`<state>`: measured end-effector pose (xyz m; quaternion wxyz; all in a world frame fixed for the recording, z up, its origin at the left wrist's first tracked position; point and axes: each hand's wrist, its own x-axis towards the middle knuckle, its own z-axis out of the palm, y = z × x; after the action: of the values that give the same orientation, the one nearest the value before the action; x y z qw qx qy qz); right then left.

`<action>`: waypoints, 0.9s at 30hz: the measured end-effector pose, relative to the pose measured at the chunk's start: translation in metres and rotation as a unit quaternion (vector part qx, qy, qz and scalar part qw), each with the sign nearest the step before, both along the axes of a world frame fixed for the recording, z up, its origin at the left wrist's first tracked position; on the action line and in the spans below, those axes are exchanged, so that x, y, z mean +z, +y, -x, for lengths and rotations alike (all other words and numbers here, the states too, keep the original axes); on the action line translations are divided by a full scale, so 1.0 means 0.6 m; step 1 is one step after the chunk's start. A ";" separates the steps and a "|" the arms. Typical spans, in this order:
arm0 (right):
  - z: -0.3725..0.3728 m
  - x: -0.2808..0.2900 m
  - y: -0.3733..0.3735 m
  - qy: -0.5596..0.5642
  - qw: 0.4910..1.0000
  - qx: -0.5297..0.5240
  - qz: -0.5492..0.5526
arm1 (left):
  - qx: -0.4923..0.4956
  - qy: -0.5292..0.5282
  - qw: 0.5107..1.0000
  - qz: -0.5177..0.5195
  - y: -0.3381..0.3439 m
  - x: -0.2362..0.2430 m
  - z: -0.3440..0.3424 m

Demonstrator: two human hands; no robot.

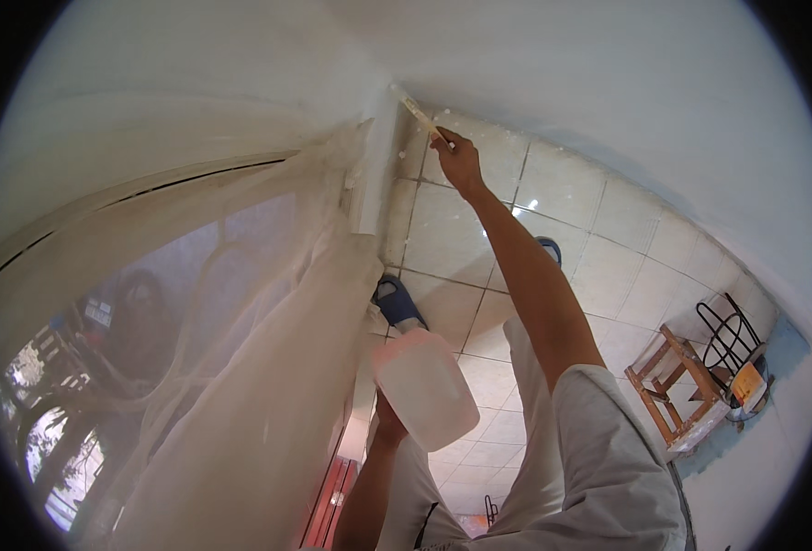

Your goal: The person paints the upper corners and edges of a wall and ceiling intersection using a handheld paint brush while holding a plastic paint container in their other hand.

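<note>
With my right arm stretched out ahead, my right hand [458, 161] is closed round the handle of a paintbrush [418, 111]. Its pale tip reaches the white wall [562, 69] low down by the corner. Close to my body, my left hand [389, 421] grips a whitish plastic container [431, 390] with a pinkish rim at its far end. Most of the left fingers are hidden behind the container, and its contents cannot be made out.
Sheer curtain [268, 386] hangs over a window along my left. Pale floor tiles [447, 230] carry white spots near the wall. My foot in a dark blue slipper [395, 300] stands by the curtain. A wooden stool [677, 386] and a black wire rack [729, 335] are at right.
</note>
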<state>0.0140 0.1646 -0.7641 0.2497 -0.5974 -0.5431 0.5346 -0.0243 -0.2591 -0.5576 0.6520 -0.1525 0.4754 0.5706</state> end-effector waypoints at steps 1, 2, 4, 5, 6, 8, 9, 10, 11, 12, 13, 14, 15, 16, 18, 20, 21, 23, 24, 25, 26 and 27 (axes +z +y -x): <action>0.010 -0.001 0.003 0.005 1.000 0.002 0.007 | -0.016 0.009 1.000 -0.005 -0.011 -0.010 -0.002; 0.019 0.003 0.009 0.014 0.999 -0.003 0.028 | -0.023 0.015 1.000 -0.006 -0.024 -0.011 -0.003; 0.011 0.005 0.029 0.030 0.997 -0.017 0.066 | 0.002 -0.043 0.999 0.000 -0.033 -0.010 -0.011; 0.012 0.012 0.037 0.030 0.997 -0.017 0.064 | 0.038 -0.102 0.994 0.009 -0.035 -0.007 -0.014; 0.021 0.026 0.041 0.046 0.997 -0.024 0.055 | 0.039 -0.100 0.994 0.009 -0.040 -0.001 -0.013; 0.033 0.068 0.051 0.066 0.997 -0.030 0.041 | 0.081 -0.198 0.977 -0.019 -0.043 0.009 -0.010; 0.036 0.103 0.052 0.061 0.997 -0.029 0.026 | 0.081 -0.196 0.977 -0.024 -0.036 0.027 -0.011; 0.043 0.142 0.054 0.058 0.998 -0.026 0.010 | 0.051 -0.143 0.988 -0.012 -0.028 0.040 -0.012; 0.049 0.186 0.052 0.062 0.998 -0.024 0.003 | 0.022 -0.089 0.996 -0.002 -0.019 0.056 -0.012; 0.052 0.247 0.051 0.081 0.996 -0.023 0.023 | 0.023 -0.086 0.996 -0.012 -0.007 0.078 -0.014; 0.049 0.293 0.050 0.099 0.994 -0.023 0.042 | 0.027 -0.103 0.994 0.002 0.005 0.097 -0.016; 0.046 0.331 0.051 0.106 0.994 -0.018 0.007 | 0.028 -0.110 0.994 0.002 0.017 0.115 -0.016; 0.041 0.385 0.058 0.109 0.994 -0.019 -0.006 | 0.026 -0.117 0.993 0.002 0.032 0.137 -0.016; 0.046 0.435 0.059 0.126 0.992 -0.015 0.015 | 0.036 -0.134 0.990 -0.016 0.043 0.156 -0.016; 0.045 0.523 0.063 0.162 0.987 0.001 0.013 | 0.045 -0.151 0.987 -0.041 0.079 0.204 -0.013; 0.034 0.606 0.074 0.176 0.984 0.017 -0.034 | -0.004 -0.110 0.988 -0.110 0.136 0.272 -0.011; 0.027 0.643 0.073 0.188 0.979 0.028 -0.069 | -0.003 -0.108 0.987 -0.116 0.127 0.280 -0.011; 0.011 0.672 0.062 0.181 0.982 0.025 -0.054 | 0.024 -0.146 0.985 -0.095 0.090 0.260 -0.006; 0.000 0.670 0.058 0.173 0.984 0.020 -0.037 | 0.025 -0.148 0.984 -0.092 0.082 0.256 -0.004; -0.014 0.641 0.056 0.170 0.985 0.019 -0.034 | 0.032 -0.146 0.987 -0.059 0.079 0.249 -0.005; -0.027 0.586 0.050 0.145 0.988 0.022 -0.049 | 0.041 -0.143 0.989 -0.023 0.073 0.242 -0.007; -0.040 0.522 0.038 0.121 0.991 0.025 -0.058 | 0.043 -0.145 0.988 -0.014 0.062 0.231 -0.010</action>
<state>0.0379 0.1875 -0.4508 0.3343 -0.4990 -0.5538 0.5766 -0.0183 -0.2222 -0.4189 0.6912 -0.2451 0.3606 0.5763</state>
